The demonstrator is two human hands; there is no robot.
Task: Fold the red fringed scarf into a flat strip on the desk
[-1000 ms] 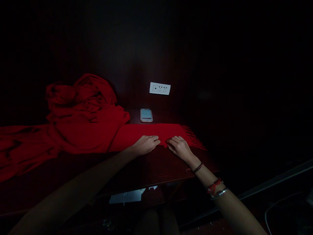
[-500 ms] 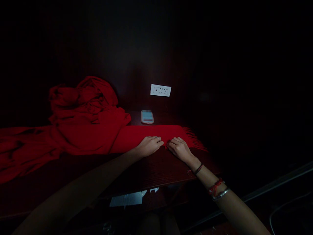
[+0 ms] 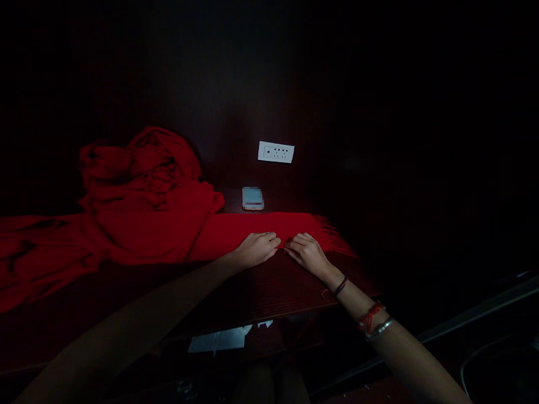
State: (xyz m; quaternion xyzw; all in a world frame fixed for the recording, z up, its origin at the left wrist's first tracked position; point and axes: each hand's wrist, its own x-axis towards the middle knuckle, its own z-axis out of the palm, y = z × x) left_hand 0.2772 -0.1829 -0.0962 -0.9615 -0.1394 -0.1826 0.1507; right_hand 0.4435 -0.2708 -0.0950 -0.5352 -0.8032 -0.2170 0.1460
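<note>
A red scarf (image 3: 227, 230) lies along a dark wooden desk (image 3: 256, 286), flat on the right with a fringed end, bunched into a heap on the left. At its near edge my left hand (image 3: 257, 248) is closed, fingers pinching the cloth; a ring shows on one finger. Just to the right, a small gap away, my right hand (image 3: 309, 253) pinches the same edge, short of the fringe. The fingertips of both hands are partly hidden against the cloth.
Behind the scarf lies a small blurred-out flat item (image 3: 252, 198). A white socket plate (image 3: 275, 152) is on the back wall. Papers (image 3: 219, 339) lie on a shelf below the desk's front edge. At the lower right a pale cable (image 3: 465, 367) curves in the dark.
My left hand has shifted slightly right along the scarf's near edge, closer to my right hand. The right hand stays nearly in place, and the small red bit between them shows less. The view wobbles slightly.
</note>
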